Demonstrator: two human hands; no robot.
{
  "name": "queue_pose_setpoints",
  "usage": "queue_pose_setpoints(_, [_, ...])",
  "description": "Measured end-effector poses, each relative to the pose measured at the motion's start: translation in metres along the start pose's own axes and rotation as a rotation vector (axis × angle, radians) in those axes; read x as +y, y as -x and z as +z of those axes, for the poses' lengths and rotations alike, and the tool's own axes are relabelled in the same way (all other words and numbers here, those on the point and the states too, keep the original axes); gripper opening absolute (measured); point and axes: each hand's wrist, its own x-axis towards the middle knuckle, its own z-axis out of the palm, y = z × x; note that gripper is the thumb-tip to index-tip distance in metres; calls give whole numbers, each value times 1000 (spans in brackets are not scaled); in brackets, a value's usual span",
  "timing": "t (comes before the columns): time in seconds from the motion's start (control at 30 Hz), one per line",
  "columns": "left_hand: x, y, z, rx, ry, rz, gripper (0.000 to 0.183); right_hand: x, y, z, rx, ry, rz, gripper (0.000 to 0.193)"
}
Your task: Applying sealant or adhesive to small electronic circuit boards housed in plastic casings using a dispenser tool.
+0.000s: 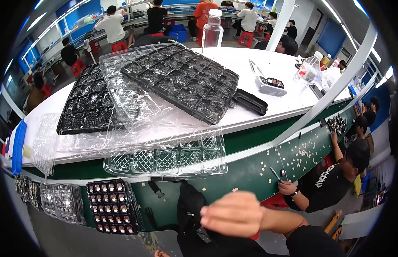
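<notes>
My right hand (pixel 234 214) is raised in the lower middle, its fingers curled together; anything inside them is hidden. Its forearm enters from the lower right. Just left of it, a black bag (pixel 189 201) with a zip and straps with a buckle lies at the edge of the green work surface (pixel 246 169). Only some fingertips of my left hand (pixel 160 253) show at the lower edge. Between that hand and the left side stands a stack of black compartment trays (pixel 109 207), the top one filled with small dark pieces bearing pale labels.
Black trays (pixel 181 81) and clear plastic trays (pixel 164 160) pile up on the white upper shelf (pixel 233 58), some overhanging it. A clear bottle (pixel 212 32) stands behind. To the right, a co-worker (pixel 323 184) holds a thin tool near scattered small pieces (pixel 299 156).
</notes>
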Motion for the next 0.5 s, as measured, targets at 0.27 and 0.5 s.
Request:
queue_pose_setpoints(0.27, [26,30,-10,-49,11,-13,24,102,-58,-27,-95,443,391,55])
queue_pose_setpoints(0.5, [49,16,-12,-10,35,2,24,136,-70,-9,-238,634,337,54])
